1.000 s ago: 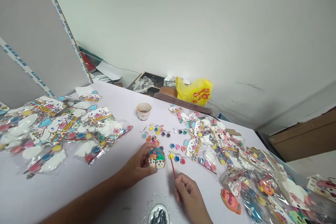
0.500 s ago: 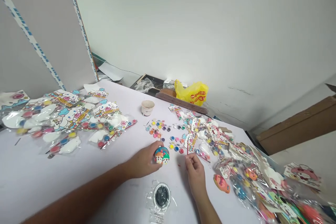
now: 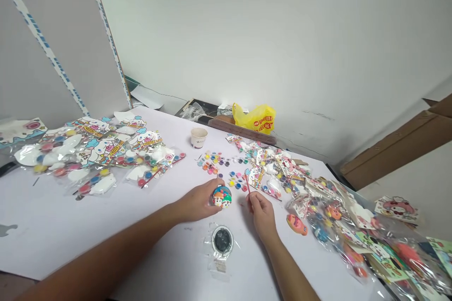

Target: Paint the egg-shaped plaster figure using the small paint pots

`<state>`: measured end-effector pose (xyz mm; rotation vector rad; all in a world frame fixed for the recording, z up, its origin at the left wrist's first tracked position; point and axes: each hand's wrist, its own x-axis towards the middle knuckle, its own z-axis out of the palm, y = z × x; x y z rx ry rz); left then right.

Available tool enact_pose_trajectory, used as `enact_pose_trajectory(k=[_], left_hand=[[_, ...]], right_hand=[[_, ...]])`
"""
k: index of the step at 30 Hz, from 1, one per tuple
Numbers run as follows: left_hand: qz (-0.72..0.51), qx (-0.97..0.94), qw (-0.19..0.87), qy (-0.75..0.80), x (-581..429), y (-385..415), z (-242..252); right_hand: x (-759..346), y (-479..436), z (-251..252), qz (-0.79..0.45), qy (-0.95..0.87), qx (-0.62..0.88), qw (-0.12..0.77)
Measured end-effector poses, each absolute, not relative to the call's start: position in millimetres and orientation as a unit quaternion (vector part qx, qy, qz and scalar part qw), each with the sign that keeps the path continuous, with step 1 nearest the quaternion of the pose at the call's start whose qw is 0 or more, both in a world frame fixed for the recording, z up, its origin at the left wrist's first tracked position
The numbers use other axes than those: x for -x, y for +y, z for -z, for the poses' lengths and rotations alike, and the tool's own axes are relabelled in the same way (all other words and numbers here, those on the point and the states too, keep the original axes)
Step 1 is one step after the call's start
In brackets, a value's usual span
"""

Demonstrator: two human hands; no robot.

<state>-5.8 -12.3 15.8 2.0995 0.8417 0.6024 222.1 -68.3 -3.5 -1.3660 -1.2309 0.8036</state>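
At the upper left of the frame a grey board (image 3: 52,47) is leaning against the wall, seemingly parked out of the way. Below it, at the middle left, sealed craft packets (image 3: 95,155) are lying fanned over the white counter (image 3: 141,225), likely set aside as stock.

Just below the centre, the left hand (image 3: 197,203) is reaching in from the lower left. Its grip is wrapping closely around the painted figurine (image 3: 222,196), which is resting on the counter, and this hold seems meant to steady it. Behind the figurine, loose paint pots (image 3: 226,176) are sitting in short rows within easy reach, and a paper cup (image 3: 198,137) is standing farther back.

Just right of the figurine and apart from it, the right hand (image 3: 262,211) is pinching a thin red brush (image 3: 246,183). That grip is closing tightly on the shaft, pen-fashion for control, with the free end pointing toward the pots.

Farther right an orange painted piece (image 3: 295,224) is lying alone, perhaps drying, and more packets (image 3: 328,207) are spreading toward the lower right.
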Motion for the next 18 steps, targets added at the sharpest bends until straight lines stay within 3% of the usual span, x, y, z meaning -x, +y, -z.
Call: enact_pose_trajectory(k=[18], left_hand=[[-0.158, -0.838, 0.379, 0.358, -2.0, -12.1, -23.7]], right_hand=[[-244.0, -64.0, 1.5, -0.393, -0.524, 0.539, 0.529]])
